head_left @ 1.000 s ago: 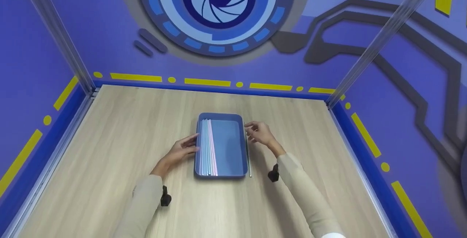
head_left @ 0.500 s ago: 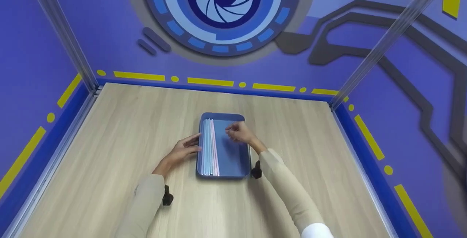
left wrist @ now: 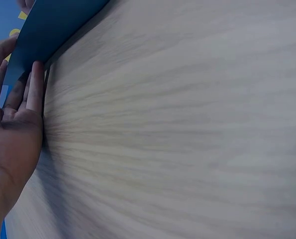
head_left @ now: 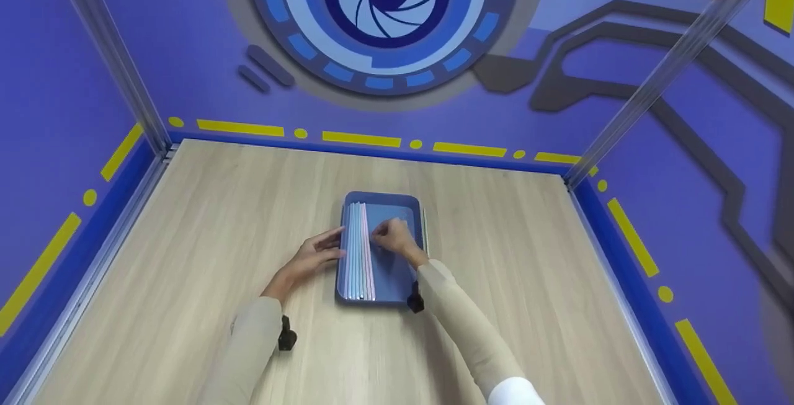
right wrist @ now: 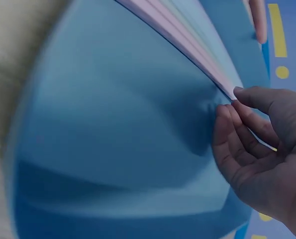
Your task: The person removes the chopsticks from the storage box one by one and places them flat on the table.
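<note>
A blue rectangular tray (head_left: pixel 392 281) lies on the wooden table, long side pointing away from me. Several light blue straws (head_left: pixel 355 250) lie lengthwise in its left part, with pink straws (head_left: pixel 370 275) along their right side. My left hand (head_left: pixel 306 258) touches the tray's left wall with extended fingers. Inside the tray, my right hand (head_left: pixel 397 239) pinches at the rightmost pink straw; the right wrist view has thumb and index fingertips meeting at its edge. The exact contact is partly hidden by the fingers. A thin pale stick (head_left: pixel 425 225) lies on the table against the tray's right wall.
Light wood tabletop (head_left: pixel 515 256) surrounds the tray. Blue-purple panels (head_left: pixel 484 113) stand behind and at both sides, with metal posts (head_left: pixel 651 95) at the back corners.
My right hand has moved left from the stick outside the tray, over the right rim, to the pink straws. The stick stays on the table. My left hand keeps its place at the tray.
</note>
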Demonstrator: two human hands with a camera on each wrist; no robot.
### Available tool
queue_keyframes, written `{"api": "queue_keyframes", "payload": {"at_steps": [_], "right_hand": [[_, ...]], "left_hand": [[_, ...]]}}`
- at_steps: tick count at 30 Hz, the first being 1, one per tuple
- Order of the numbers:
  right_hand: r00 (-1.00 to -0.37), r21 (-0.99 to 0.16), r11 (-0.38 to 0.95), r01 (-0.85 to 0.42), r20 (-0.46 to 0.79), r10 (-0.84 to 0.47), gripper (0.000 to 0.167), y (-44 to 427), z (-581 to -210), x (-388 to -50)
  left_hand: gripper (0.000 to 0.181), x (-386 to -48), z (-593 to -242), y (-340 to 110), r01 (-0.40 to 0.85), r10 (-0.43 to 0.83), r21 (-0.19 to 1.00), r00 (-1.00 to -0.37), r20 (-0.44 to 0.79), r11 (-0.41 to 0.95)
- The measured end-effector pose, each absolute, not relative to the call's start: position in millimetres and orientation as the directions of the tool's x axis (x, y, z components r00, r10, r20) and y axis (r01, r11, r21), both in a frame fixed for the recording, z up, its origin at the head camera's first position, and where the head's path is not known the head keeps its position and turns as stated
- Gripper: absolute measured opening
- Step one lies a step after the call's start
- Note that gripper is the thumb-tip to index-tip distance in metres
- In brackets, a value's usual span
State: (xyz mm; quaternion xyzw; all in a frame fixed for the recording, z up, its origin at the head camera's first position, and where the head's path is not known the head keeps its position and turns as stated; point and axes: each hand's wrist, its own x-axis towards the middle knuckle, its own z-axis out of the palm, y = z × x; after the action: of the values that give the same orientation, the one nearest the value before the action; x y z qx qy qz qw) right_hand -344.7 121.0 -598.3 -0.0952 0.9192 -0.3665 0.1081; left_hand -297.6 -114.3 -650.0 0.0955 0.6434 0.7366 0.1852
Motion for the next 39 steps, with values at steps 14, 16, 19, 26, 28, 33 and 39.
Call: {"api": "queue_keyframes", "payload": {"at_steps": [14,16,19,26,28,33,39], "right_hand": [[-0.986,-0.750,0.660,-0.047,-0.070,-0.149,0.009,110,-614,-341],[-0.987,-0.745,0.666,-0.033,-0.081,-0.139,0.008,109,-613,-341],[-0.986,-0.719,0.695,-0.027,-0.096,-0.138,0.007,108,-610,-342],[-0.977,-0.638,0.770,-0.013,-0.157,-0.146,0.006,109,-606,-343],[-0.977,-0.630,0.776,-0.035,-0.142,-0.160,0.008,112,-607,-343],[-0.982,-0.624,0.777,-0.086,-0.080,-0.173,0.004,121,-612,-342],[-0.977,-0.641,0.759,-0.114,-0.067,-0.203,0.008,132,-608,-342]], "left_hand": [[0.066,-298,-650,-113,-0.122,0.403,0.989,-0.912,-0.079,-0.082],[0.066,-298,-649,-113,-0.125,0.400,0.989,-0.912,-0.086,-0.073],[0.067,-298,-649,-113,-0.124,0.389,0.991,-0.917,-0.093,-0.055],[0.067,-297,-650,-113,-0.119,0.369,0.991,-0.925,-0.090,-0.055],[0.067,-296,-650,-112,-0.127,0.358,0.989,-0.929,-0.091,-0.079],[0.066,-295,-651,-108,-0.141,0.331,0.984,-0.939,-0.097,-0.111],[0.063,-295,-651,-103,-0.125,0.300,0.987,-0.949,-0.091,-0.096]]}}
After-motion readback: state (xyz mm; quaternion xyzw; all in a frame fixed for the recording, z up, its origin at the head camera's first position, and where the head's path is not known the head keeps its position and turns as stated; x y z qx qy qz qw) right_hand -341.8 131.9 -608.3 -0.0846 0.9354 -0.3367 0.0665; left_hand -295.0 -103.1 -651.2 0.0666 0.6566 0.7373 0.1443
